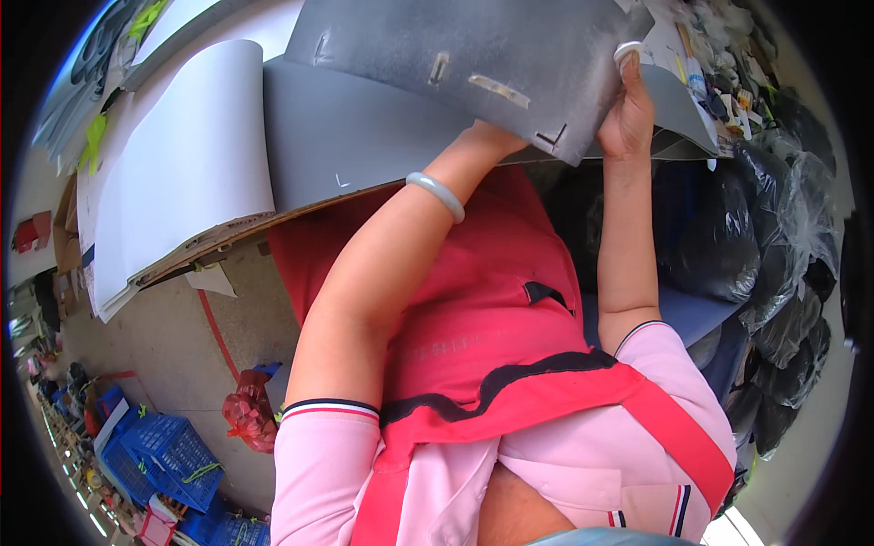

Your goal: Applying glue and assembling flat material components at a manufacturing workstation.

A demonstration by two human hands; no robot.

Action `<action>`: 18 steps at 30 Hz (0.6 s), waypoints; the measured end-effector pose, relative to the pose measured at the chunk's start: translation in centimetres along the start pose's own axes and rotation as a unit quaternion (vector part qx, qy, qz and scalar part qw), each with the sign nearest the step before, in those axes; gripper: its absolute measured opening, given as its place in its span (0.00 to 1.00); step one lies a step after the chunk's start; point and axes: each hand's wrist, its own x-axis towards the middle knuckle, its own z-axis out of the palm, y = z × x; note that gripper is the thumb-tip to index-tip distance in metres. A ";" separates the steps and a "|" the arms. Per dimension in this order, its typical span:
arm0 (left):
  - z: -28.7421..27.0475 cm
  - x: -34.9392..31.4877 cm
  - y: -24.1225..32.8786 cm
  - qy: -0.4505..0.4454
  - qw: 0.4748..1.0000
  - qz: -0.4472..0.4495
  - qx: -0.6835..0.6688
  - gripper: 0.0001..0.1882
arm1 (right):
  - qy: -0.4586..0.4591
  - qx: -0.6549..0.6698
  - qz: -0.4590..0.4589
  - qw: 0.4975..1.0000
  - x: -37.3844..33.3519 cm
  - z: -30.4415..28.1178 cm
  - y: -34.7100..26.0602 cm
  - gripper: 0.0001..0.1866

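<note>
A stiff grey board (473,55) with several cut slots is tilted above a grey sheet (350,127) on the work table. My right hand (626,123) grips the board at its right edge, the thumb up along the side. A small white piece (627,51) shows at the thumb tip; whether it is a wrap or a held thing is unclear. From the near edge, my left hand (496,138) reaches under the board, which hides its fingers. A pale bangle (437,196) circles that wrist. White angle marks show near a corner of the grey sheet.
A thick folded stack of white sheets (187,146) lies on the table at left. Dark plastic bags (719,241) pile up at right, below small clutter at the far right. Blue crates (173,455) and a red bag (249,411) stand on the floor at lower left.
</note>
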 end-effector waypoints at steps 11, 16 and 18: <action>-18.9 0.7 -3.5 0.302 0.921 -0.109 0.222 0.12 | -0.019 -0.004 0.155 0.988 1.5 -9.5 3.4 0.36; -43.5 -7.6 1.4 0.451 0.868 -0.154 0.142 0.09 | -0.040 -0.004 0.140 0.989 2.4 -9.9 5.0 0.35; -45.3 -10.3 4.0 0.552 0.804 -0.169 0.142 0.07 | -0.018 -0.028 0.134 0.990 2.1 -11.8 3.9 0.33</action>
